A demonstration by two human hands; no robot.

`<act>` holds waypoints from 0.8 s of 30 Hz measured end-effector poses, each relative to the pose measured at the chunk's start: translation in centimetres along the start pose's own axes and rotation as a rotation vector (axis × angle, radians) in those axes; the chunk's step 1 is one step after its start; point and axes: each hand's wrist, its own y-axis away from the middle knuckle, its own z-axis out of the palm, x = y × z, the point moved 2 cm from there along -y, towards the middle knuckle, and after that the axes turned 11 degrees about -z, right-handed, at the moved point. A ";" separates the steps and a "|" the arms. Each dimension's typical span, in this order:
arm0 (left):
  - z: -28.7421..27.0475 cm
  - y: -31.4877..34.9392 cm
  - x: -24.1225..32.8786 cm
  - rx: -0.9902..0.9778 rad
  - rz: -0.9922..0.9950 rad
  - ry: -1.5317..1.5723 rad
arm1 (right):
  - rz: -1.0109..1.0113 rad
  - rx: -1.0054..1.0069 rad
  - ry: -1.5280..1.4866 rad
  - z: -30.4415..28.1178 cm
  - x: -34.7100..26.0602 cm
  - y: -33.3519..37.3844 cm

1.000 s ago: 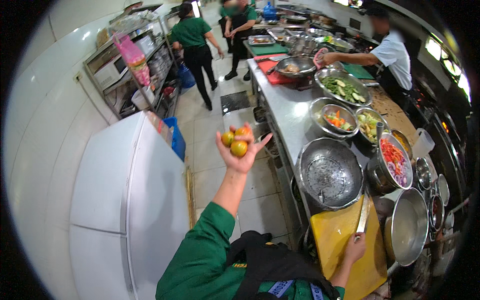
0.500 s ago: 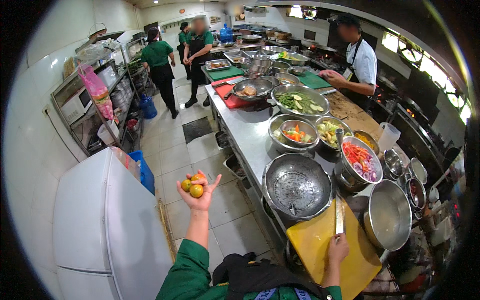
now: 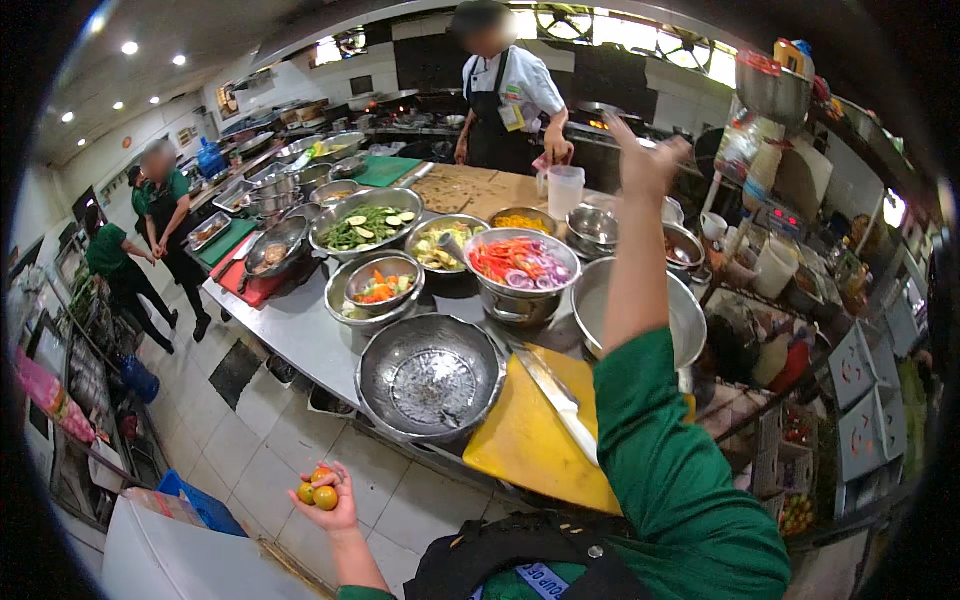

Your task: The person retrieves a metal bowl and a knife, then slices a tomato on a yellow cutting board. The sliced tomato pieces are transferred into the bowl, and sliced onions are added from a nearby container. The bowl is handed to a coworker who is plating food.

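Several small yellow-orange tomatoes sit in my left hand, its fingers curled around them, low over the floor at the table's near side. My right hand is raised high at the end of an outstretched arm, fingers apart and nothing visible in them. It hangs in front of the stove area, somewhat blurred. On the yellow cutting board a knife with a white handle lies by itself. Beside the board stands a large dark metal bowl, wet and without food. My right forearm partly covers another big steel bowl.
Bowls of sliced peppers and onions, green beans and carrots crowd the steel table. A co-worker in white stands across it. More people are at far left. A white fridge stands lower left.
My right hand has let go of the knife and risen up and forward. The view has turned right. My left hand still holds the tomatoes, now lower in view.
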 end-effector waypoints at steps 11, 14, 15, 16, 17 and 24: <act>-0.1 1.4 -2.1 0.031 -0.049 -0.022 | -0.997 -1.792 -0.479 0.2 -16.3 12.3; -0.4 3.4 -0.4 0.056 -0.001 -0.028 | -0.675 -2.261 -0.742 -6.9 -13.7 7.9; -0.6 3.8 0.1 0.052 -0.021 -0.017 | -0.562 -2.232 -0.953 -9.1 -12.7 6.3; -0.8 4.3 0.6 0.067 -0.023 -0.011 | -0.471 -2.259 -0.996 -10.8 -11.2 4.9; -1.0 4.9 1.1 0.078 -0.051 0.000 | -0.364 -2.164 -0.955 -11.7 -9.2 3.8; -0.8 4.5 -2.5 0.087 -0.350 -0.281 | 0.813 -0.539 -0.307 -14.3 2.7 12.6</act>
